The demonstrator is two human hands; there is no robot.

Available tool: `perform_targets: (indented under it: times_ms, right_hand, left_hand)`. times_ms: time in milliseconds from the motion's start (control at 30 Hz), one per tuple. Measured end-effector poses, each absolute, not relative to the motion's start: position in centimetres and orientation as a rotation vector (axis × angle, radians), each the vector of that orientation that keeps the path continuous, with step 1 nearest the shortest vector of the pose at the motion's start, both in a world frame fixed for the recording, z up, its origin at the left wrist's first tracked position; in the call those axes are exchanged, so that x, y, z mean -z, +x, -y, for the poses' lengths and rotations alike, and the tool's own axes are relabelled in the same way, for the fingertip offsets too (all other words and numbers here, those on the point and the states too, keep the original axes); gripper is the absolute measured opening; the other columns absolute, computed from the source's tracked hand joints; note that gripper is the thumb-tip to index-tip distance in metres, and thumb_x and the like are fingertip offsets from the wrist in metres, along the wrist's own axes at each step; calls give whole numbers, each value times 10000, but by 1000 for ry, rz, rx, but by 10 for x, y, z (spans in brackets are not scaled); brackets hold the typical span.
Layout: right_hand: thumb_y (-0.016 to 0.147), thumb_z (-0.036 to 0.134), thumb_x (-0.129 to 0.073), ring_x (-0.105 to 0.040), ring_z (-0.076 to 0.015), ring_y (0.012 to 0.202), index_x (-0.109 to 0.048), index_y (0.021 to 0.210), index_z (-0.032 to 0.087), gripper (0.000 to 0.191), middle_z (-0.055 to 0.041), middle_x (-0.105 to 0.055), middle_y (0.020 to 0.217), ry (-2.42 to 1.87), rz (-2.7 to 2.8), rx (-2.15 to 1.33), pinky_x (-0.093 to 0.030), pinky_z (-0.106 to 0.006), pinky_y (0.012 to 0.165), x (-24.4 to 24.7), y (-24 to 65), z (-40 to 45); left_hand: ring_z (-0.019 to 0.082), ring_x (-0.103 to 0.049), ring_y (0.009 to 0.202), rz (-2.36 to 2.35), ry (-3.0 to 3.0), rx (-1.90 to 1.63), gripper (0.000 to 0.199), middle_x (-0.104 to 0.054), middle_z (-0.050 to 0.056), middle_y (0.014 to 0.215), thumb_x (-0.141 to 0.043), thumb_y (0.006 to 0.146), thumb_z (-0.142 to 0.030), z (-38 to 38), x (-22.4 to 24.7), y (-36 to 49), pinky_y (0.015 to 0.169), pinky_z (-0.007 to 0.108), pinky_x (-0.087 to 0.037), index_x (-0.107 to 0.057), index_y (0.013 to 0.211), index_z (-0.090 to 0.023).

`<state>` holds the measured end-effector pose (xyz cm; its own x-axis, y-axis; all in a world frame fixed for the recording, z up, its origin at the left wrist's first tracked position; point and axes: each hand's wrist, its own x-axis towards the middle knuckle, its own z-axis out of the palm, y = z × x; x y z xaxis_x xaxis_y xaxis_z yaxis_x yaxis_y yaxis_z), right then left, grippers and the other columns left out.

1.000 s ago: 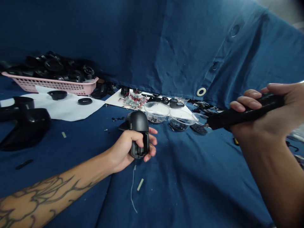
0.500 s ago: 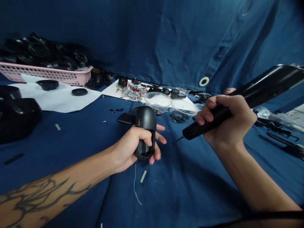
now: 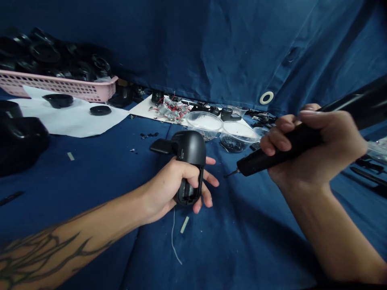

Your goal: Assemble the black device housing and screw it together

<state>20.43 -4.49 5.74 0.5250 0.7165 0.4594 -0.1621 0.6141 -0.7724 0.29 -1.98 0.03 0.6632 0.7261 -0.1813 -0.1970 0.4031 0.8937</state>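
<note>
My left hand (image 3: 169, 187) is closed round a black plastic housing (image 3: 190, 147), its thumb across the front and its fingers coming out on the far side. The housing has a rounded top and an open slot at its lower end. A flat black piece (image 3: 161, 146) sits just left of it. In my right hand (image 3: 317, 149) is a black electric screwdriver (image 3: 263, 159), gripped by the body and tilted down to the left. Its thin bit points toward the housing and does not touch it.
A pink basket (image 3: 87, 89) of black parts stands at the back left, beside white paper (image 3: 81, 123) holding two black pieces. Clear plastic cups (image 3: 238, 139) and motors with red wires (image 3: 173, 109) lie behind the housing. A string (image 3: 173, 241) lies in front.
My right hand has moved a little to the right with the screwdriver. The housing and my left hand appear slightly farther right, and the view has shifted a little.
</note>
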Motion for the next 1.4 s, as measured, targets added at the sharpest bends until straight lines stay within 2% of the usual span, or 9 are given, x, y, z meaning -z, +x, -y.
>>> perform_targets:
  times_ms: [167,333,500,700,867,967,1267,1400]
  right_hand:
    - [740,289,-543,-360,-81,443,-451,819,195,154,7,-457,678,-606,921,-538,-306,-201,356,-56,211,43]
    - [813,263,-486,-372,-77,426,-442,827,195,82,15,-449,671,-539,921,-607,-307,-191,358,-55,211,43]
    - [792,274,-468,-373,-86,428,-432,789,194,87,6,-430,651,-588,888,-573,-309,-200,361,-61,204,49]
    - [868,244,-386,-396,-89,415,-430,741,187,146,8,-390,650,-583,850,-602,-312,-213,350,-66,202,54]
    - [1040,266,-202,-354,-63,368,-451,738,195,398,18,-388,636,-622,709,-575,-267,-209,313,-73,194,56]
    - [1072,265,-137,-361,-57,363,-446,735,196,462,22,-391,630,-639,696,-573,-266,-205,314,-76,188,59]
    - [1098,281,-63,-344,-49,357,-422,752,204,504,29,-374,622,-660,686,-590,-279,-196,316,-78,186,61]
    - [1091,259,-81,-364,-48,359,-422,789,214,457,40,-381,630,-651,725,-607,-297,-185,320,-76,188,61]
  left_hand:
    - [221,-681,483,-579,925,-495,813,-788,212,976,-520,599,-126,24,-1,2,440,295,-497,-465,1409,-65]
    - [221,-631,434,-551,933,-413,805,-781,209,760,-493,610,-179,24,-2,1,404,286,-480,-503,1394,-2]
    - [227,-620,438,-533,963,-363,704,-734,209,637,-478,612,-214,24,-1,2,424,292,-486,-623,1244,60]
    - [236,-625,438,-537,939,-398,692,-761,214,696,-481,599,-199,24,0,2,407,302,-471,-617,1229,52]
    - [217,-627,420,-525,896,-404,743,-785,203,754,-482,583,-179,23,0,3,403,295,-488,-566,1291,31]
    - [213,-627,412,-519,886,-412,728,-793,209,789,-483,581,-171,24,-1,3,395,292,-484,-567,1276,30]
    - [218,-644,439,-492,870,-425,687,-794,230,824,-489,605,-179,23,0,2,377,278,-473,-590,1250,31]
    - [213,-634,425,-473,850,-412,679,-790,260,841,-496,587,-180,23,-1,4,375,276,-471,-588,1218,54]
